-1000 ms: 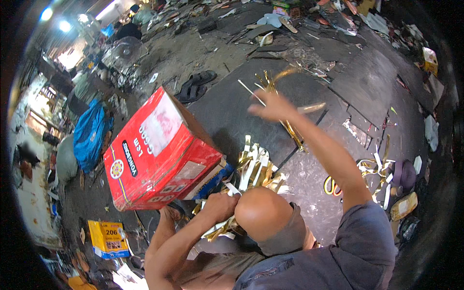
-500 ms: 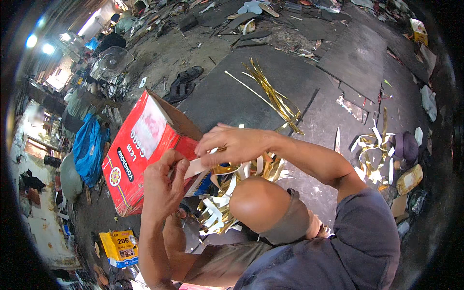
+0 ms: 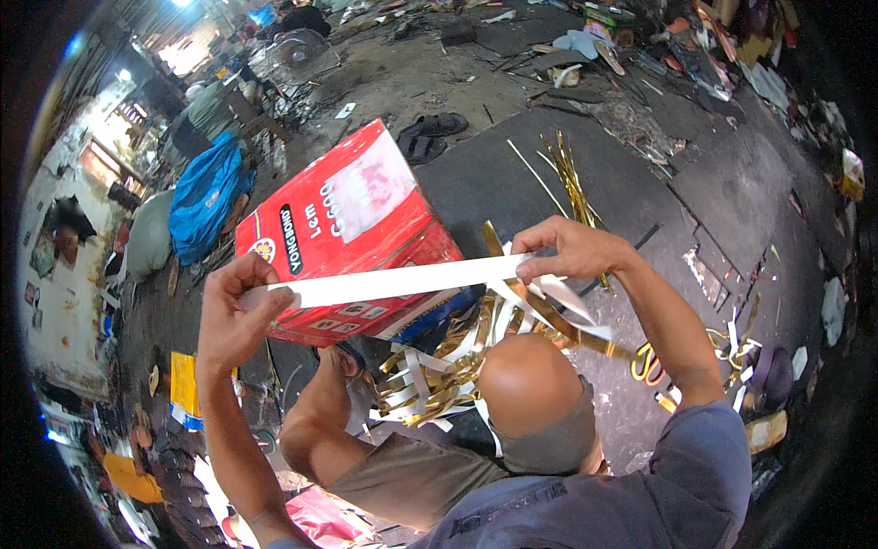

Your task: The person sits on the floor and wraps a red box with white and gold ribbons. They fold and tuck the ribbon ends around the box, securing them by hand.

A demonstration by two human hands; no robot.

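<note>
Stretched almost level between my two hands is a long flat white strip (image 3: pixel 402 282). My left hand (image 3: pixel 240 306) pinches its left end between thumb and fingers. Its right end is gripped by my right hand (image 3: pixel 569 252), below which more white and gold strips dangle. Just behind the strip stands a red cardboard box (image 3: pixel 366 197), tilted in the picture, its lower front partly covered by the strip. A heap of shiny gold and white strips (image 3: pixel 425 380) lies below the box, by my knees (image 3: pixel 521 375).
Long gold strips (image 3: pixel 572 178) lie on the dark floor mat (image 3: pixel 512 192) beyond the box. Black sandals (image 3: pixel 430 135) rest behind it. Yellow-handled scissors (image 3: pixel 647 364) are by my right arm. A yellow box (image 3: pixel 185 389) and a blue sheet (image 3: pixel 206 201) are at left.
My hands have moved apart, the left one leftward and the right one rightward, and the white strip is now pulled out straight between them. The view has shifted, too.
</note>
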